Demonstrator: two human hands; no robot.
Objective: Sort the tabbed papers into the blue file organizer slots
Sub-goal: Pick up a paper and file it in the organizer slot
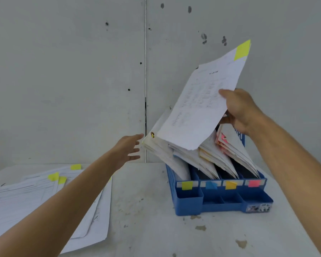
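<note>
Head view: the right hand [243,112] pinches a white paper sheet with a yellow tab [202,104] above the blue plastic file organizer [187,204]. The left hand [128,151], fingers spread, is just beside the organizer's leftmost papers [161,151]. Best to hold those papers back and slide the sheet down behind the organizer's yellow label [187,185].

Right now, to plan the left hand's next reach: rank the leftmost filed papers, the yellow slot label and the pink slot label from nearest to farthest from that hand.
1. Leftmost filed papers: just right of the left hand, fingertips almost at their edge.
2. Yellow slot label: left end of the organizer front.
3. Pink slot label: right end of that front.
</note>
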